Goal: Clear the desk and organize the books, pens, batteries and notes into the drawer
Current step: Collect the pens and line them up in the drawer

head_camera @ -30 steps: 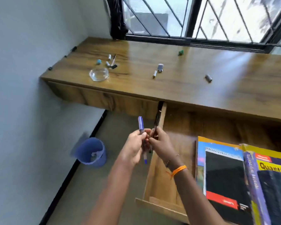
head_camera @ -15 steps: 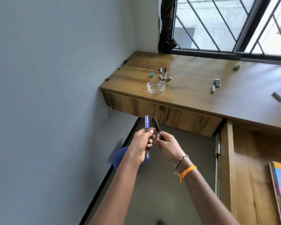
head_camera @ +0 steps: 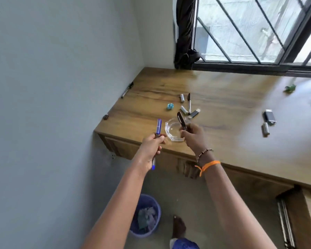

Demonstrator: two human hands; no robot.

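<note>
Left hand (head_camera: 152, 144) grips a blue pen (head_camera: 158, 129), fingers curled round the barrel, cap up, tip showing below the palm. Right hand (head_camera: 191, 134) pinches a black pen (head_camera: 181, 121), tilted up-left over a glass dish (head_camera: 171, 131) near the table (head_camera: 223, 108) front edge, centre frame. Both pens off the table, held apart.

Loose items lie just beyond the right hand, upper centre: a pen (head_camera: 189, 103) with long axis running away from the camera, batteries (head_camera: 183, 109) beside it, a crumpled blue note (head_camera: 170, 106) to their left. Right hand is nearer this cluster. Another pen (head_camera: 127, 89) sits at the table's far left edge by the wall. More batteries (head_camera: 266, 128) at right. Open drawer (head_camera: 303, 212) at lower right of frame, well away from both hands.
</note>
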